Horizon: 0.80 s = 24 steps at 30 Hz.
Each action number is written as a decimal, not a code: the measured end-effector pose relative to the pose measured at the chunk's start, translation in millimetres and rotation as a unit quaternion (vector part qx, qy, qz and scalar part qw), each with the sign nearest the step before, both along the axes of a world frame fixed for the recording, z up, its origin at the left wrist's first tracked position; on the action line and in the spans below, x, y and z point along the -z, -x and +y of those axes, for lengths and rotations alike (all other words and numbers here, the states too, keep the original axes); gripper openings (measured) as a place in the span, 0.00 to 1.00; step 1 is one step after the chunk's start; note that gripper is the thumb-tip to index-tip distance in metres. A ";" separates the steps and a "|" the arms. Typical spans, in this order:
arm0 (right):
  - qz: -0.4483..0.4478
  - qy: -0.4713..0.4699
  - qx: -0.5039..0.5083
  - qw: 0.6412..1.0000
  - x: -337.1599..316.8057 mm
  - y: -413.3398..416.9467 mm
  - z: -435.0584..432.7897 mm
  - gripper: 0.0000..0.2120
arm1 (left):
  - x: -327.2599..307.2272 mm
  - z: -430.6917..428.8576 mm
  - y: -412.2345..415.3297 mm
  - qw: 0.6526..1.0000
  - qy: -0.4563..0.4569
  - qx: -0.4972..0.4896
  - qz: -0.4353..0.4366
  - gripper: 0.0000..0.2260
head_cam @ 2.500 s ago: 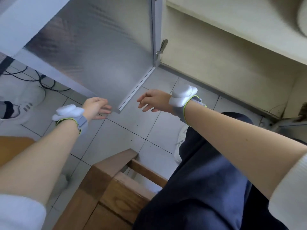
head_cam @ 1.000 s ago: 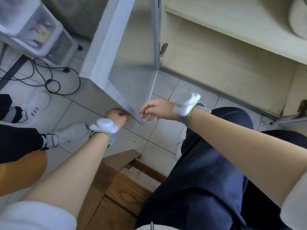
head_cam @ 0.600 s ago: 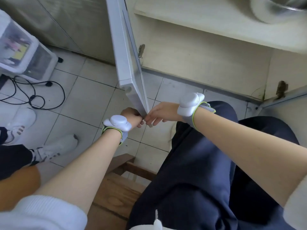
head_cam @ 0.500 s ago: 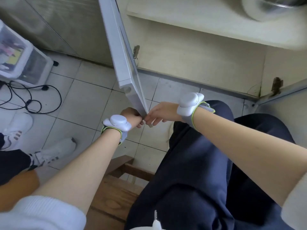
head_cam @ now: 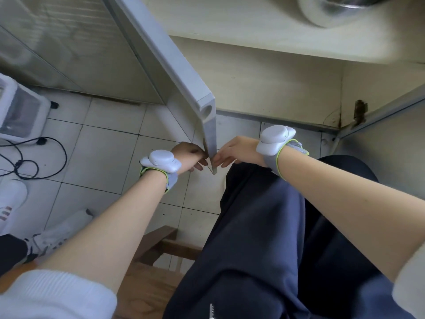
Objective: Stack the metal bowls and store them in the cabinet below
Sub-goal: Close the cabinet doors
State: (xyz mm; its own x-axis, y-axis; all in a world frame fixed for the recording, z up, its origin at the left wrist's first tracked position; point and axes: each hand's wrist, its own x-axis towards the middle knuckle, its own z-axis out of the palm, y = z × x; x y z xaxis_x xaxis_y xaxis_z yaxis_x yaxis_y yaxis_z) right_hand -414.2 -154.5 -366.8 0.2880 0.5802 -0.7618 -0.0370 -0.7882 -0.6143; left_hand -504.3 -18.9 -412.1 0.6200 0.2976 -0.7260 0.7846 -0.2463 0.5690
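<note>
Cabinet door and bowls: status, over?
Left hand and right hand at cabinet door bottom corner, either side. Metal bowl on cabinet shelf. Door half open, doorway unobstructed.

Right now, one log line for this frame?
stage: door handling | left hand, right hand: at grey cabinet door lower corner | metal bowl: on shelf

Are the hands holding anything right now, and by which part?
Both are on the cabinet door, at its lower free corner: left hand on one side, right hand on the other. The metal bowl sits unheld on the shelf.
</note>
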 end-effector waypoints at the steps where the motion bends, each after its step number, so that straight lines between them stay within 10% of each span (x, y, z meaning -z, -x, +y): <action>1: 0.001 0.000 0.014 1.000 0.9 -3.4 -2.5 0.15 | -1.2 0.3 -4.0 1.000 0.005 -0.009 -0.013 0.10; 24: 0.014 -0.050 0.267 0.962 14.9 -78.0 -39.1 0.15 | -22.4 -26.0 -115.6 0.996 0.007 0.000 -0.093 0.15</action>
